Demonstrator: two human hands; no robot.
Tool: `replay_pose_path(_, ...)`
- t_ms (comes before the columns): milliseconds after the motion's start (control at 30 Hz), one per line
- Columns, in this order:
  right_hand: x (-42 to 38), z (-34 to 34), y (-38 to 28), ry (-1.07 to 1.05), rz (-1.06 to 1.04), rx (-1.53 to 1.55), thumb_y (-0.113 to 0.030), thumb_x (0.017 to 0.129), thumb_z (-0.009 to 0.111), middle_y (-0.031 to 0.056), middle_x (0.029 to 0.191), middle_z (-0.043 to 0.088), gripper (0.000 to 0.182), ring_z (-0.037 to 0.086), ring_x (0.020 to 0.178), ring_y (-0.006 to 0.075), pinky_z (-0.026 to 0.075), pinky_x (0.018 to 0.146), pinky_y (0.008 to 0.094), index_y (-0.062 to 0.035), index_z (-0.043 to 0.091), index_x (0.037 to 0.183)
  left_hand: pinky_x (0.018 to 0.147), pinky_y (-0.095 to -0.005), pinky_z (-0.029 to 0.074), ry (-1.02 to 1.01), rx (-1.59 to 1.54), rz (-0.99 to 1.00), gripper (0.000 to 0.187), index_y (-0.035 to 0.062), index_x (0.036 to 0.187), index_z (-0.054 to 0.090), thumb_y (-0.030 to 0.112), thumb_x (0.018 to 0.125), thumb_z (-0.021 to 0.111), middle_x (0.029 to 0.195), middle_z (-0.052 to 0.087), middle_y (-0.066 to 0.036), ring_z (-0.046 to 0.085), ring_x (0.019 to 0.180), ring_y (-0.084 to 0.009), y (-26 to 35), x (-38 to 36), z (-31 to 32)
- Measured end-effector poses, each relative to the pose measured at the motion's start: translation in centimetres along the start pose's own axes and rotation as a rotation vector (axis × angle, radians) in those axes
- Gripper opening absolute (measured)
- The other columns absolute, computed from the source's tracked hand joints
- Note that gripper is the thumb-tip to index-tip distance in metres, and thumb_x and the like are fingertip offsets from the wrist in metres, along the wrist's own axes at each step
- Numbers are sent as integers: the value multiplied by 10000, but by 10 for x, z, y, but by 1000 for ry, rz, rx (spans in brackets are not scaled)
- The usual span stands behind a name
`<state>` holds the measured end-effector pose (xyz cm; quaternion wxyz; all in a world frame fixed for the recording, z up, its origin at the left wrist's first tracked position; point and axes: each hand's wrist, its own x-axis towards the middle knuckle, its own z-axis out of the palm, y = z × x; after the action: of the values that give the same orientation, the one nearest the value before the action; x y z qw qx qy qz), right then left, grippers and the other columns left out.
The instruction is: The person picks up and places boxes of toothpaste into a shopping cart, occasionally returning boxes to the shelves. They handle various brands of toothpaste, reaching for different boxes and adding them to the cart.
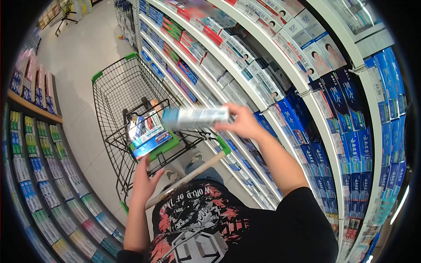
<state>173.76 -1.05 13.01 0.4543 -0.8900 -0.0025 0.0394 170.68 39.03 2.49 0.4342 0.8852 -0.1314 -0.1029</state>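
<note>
At 9 o'clock, rack (33, 105): slim packs stand in rows below a wooden ledge; pink-and-white boxes (27, 72) sit on the ledge.
Chair (66, 20): far off at 10 o'clock, on wheels, on the pale tiled floor (81, 103).
Cart (103, 107): black wire with green corners, from 8 to 11 o'clock.
Left hand (143, 180): at 8 o'clock, fingers partly spread and thumb well apart, no item in its grasp; the fingertips meet the near edge of the blue pack in view, but I cannot tell whether they touch it.
Blue pack (152, 144): at 9 o'clock, lying in the cart's near green-edged part, with other small boxes (144, 126) just beyond it.
Handle (193, 175): slants across at 7 o'clock, between the hands and the black shirt (245, 225).
White-and-teal box (197, 117): at the centre, above the cart's near right side, lying nearly level; its print is blurred.
Right hand (240, 123): at 3 o'clock, fingers and thumb closed on the box's right end.
Shelves (325, 115): sweep from 12 to 5 o'clock; white BOP boxes (302, 49) towards 2, blue boxes (356, 147) towards 3 and 4.
</note>
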Motion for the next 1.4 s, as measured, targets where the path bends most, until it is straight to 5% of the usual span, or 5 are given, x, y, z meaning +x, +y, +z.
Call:
replay_pose_path(233, 76, -84, 44, 781, 18, -154, -319, 794, 924, 57, 908, 724, 460, 638, 817, 130, 518, 754, 310, -23, 671, 1040, 769, -472, 561, -442, 394, -336, 485, 32, 1087, 720, 498, 988, 628, 911, 744, -169, 719, 866, -377, -29, -68, 10)
replay_pose_path(367, 105, -100, 46, 891, 19, -291, -364, 779, 918, 111, 913, 741, 531, 683, 824, 230, 538, 780, 372, 6, 683, 1077, 712, -482, 556, -246, 318, -254, 442, 72, 1024, 736, 491, 997, 600, 833, 734, -146, 714, 790, -374, -27, -70, 16)
replay_pose_path(533, 139, -129, 58, 847, 228, -385, -592, 806, 816, 248, 1247, 716, 871, 686, 1164, 401, 519, 983, 432, 7, 594, 1398, 712, -482, 557, -244, 318, -251, 418, 77, 1021, 742, 471, 993, 603, 840, 733, -142, 713, 788, -367, -34, -73, 18)
replay_pose_path(833, 141, -144, 54, 649, 407, -198, -608, 851, 768, 253, 1417, 628, 983, 632, 1285, 355, 434, 1113, 397, -23, 409, 1555, 719, -474, 558, -223, 311, -272, 401, 79, 1014, 746, 458, 982, 619, 844, 732, -137, 715, 792, -354, -30, -73, 15)
replay_pose_path(1400, 141, -154, 60, 561, 312, -234, -319, 721, 923, 240, 1324, 657, 1024, 744, 1023, 311, 578, 945, 386, -25, 389, 1544, 705, -457, 557, -229, 295, -297, 404, 77, 1018, 751, 463, 974, 638, 822, 736, -122, 719, 770, -338, -28, -69, 17)
